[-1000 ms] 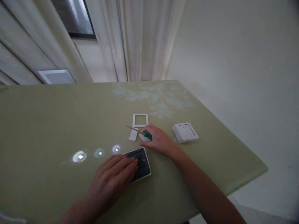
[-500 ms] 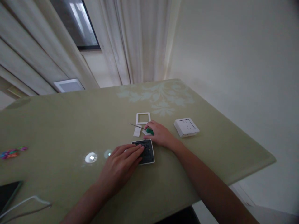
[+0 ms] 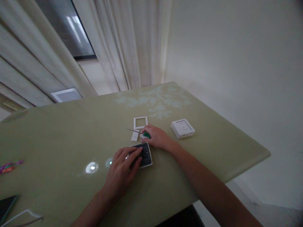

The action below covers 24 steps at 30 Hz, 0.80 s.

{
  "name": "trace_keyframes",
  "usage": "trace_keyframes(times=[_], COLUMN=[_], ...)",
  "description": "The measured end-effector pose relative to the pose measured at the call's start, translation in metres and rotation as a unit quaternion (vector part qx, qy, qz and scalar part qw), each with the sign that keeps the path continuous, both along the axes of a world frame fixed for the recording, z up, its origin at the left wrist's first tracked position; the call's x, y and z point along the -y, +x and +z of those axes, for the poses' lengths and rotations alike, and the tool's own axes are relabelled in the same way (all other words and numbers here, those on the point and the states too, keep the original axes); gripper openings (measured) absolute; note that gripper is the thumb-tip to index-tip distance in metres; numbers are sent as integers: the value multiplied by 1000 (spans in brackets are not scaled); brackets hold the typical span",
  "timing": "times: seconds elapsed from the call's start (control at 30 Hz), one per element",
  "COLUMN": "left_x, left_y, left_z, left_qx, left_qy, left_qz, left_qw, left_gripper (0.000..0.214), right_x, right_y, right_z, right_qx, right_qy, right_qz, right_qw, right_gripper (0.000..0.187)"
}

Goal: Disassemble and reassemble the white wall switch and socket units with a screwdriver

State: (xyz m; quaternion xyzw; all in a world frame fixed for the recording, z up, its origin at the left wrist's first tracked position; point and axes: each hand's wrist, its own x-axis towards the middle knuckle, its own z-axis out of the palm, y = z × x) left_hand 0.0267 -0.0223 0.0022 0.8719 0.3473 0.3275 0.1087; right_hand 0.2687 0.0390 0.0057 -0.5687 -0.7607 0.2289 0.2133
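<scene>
My right hand point(image 3: 155, 136) is closed around the green handle of a screwdriver point(image 3: 147, 135). Its thin shaft points left, over small white pieces on the table. My left hand point(image 3: 124, 165) rests on a white-rimmed wall plate with a dark back point(image 3: 146, 157), fingers bent and gripping its left part. They cover that part of the plate. Just beyond the hands lie a square white frame point(image 3: 134, 123) and a flat white strip point(image 3: 134, 136). Another pale piece is partly hidden under my right hand. To the right sits a white wall socket point(image 3: 182, 127) with slots on top.
The pale green table point(image 3: 71, 132) has its right edge near the wall point(image 3: 224, 63). Small colourful items point(image 3: 9, 167) lie at far left. A dark flat device point(image 3: 7, 205) and a white cable point(image 3: 28, 212) are at the near left. Curtains point(image 3: 132, 47) hang behind.
The view has turned slightly, so everything on the table appears shifted left. My left fingers are more bent and drawn together on the plate. My right hand still holds the screwdriver.
</scene>
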Motion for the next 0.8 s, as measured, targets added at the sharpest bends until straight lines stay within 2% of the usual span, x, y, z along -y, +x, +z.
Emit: trace_keyframes(times=[0.07,0.13,0.23,0.3,0.33,0.4,0.47,0.63,0.8], left_x=[-4,-10,-21,-26,-28,-30,-30,-25,-27], left_y=[0,-1,-3,-4,-4,-3,-2,7,14], left_z=[-1,-2,2,9,12,18,19,6,4], left_qx=[35,74,127,145,148,149,143,138,137], left_qy=[-60,-168,-374,-464,-487,-503,-498,-446,-484], left_qz=[29,25,-2,5,8,3,-9,26,17], left_qw=[997,983,919,874,861,851,855,884,864], left_gripper=[35,40,51,56,57,59,61,55,56], right_x=[1,2,2,2,2,2,1,-1,0], right_y=[0,-1,-1,-1,-1,-1,0,3,1], right_z=[2,4,6,6,6,6,7,8,8], right_qx=[2,3,2,2,2,3,3,-3,1], right_qy=[-1,-2,-1,0,1,2,4,-3,-20], right_qz=[1,1,1,-1,-2,-5,-6,9,-34], right_qw=[1000,1000,1000,1000,1000,1000,1000,1000,999], right_gripper=[32,30,29,30,30,29,29,36,40])
